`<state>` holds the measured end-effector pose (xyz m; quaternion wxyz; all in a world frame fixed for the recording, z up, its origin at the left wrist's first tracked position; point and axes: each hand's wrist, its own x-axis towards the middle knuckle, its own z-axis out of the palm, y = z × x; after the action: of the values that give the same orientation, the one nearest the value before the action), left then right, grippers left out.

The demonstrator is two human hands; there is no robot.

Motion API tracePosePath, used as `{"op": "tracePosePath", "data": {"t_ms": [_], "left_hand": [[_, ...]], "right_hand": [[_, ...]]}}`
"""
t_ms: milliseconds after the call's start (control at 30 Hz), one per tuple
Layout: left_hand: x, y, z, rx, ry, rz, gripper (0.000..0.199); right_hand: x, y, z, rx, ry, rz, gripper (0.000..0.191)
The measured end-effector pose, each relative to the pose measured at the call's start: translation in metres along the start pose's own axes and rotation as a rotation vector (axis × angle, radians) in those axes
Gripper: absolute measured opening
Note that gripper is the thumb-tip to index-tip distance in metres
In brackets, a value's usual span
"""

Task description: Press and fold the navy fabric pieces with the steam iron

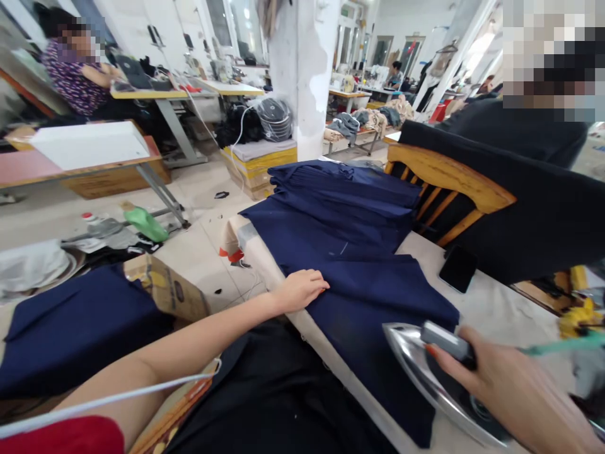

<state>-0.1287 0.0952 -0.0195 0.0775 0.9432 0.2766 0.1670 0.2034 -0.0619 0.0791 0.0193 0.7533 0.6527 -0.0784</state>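
Observation:
My right hand (503, 378) is closed around the handle of a silver iron (437, 394). The iron's pointed tip faces left over navy fabric (368, 299), and its rear reaches past the cloth's right edge. I cannot tell whether its whole soleplate touches down. At the near left edge of the same fabric, my left hand (301, 291) has its fingers curled together on the cloth; its thumb is hidden. The fabric lies mostly flat on a pale-covered ironing table (501, 315). Farther back, more navy fabric (340, 189) is heaped in folds.
A black phone (458, 269) lies on the table's right side. Behind it stands a wooden chair (454, 176), with a person in black beside it. To the left, navy cloth (89, 321) drapes over a cardboard box (165, 287). A white pillar (312, 75) rises beyond.

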Motion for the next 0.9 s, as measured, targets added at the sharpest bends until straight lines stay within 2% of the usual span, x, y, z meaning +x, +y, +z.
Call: {"op": "tracePosePath", "data": {"t_ms": [100,167,233,300,400,533,567,733,900], "left_hand": [[-0.015,-0.006,0.012,0.032,0.059,0.004,0.029],[-0.018,-0.008,0.018,0.028,0.095,-0.008,0.031],[-0.019,-0.010,0.022,0.011,0.103,-0.008,0.031],[-0.019,-0.012,0.023,0.003,0.095,0.006,0.030],[-0.018,-0.016,0.024,0.001,0.093,0.014,0.030],[-0.017,-0.017,0.026,-0.032,0.099,-0.007,0.032],[-0.017,-0.017,0.026,-0.045,0.096,-0.013,0.033],[-0.017,-0.015,0.023,-0.077,0.073,-0.025,0.036],[-0.016,-0.014,0.024,-0.071,0.081,-0.032,0.035]], "right_hand": [[0.037,-0.074,-0.012,-0.122,-0.073,-0.133,0.046],[0.057,-0.110,-0.012,-0.157,-0.082,-0.209,0.048],[0.070,-0.131,-0.010,-0.167,-0.089,-0.242,0.049],[0.076,-0.138,-0.007,-0.158,-0.115,-0.257,0.050],[0.070,-0.135,-0.009,-0.138,-0.186,-0.322,0.039],[0.041,-0.117,-0.013,-0.139,-0.264,-0.432,0.007],[0.033,-0.110,-0.013,-0.145,-0.281,-0.447,0.004],[-0.013,-0.059,-0.002,-0.219,-0.333,-0.475,0.020],[-0.044,-0.017,0.012,-0.200,-0.325,-0.481,0.014]]}}
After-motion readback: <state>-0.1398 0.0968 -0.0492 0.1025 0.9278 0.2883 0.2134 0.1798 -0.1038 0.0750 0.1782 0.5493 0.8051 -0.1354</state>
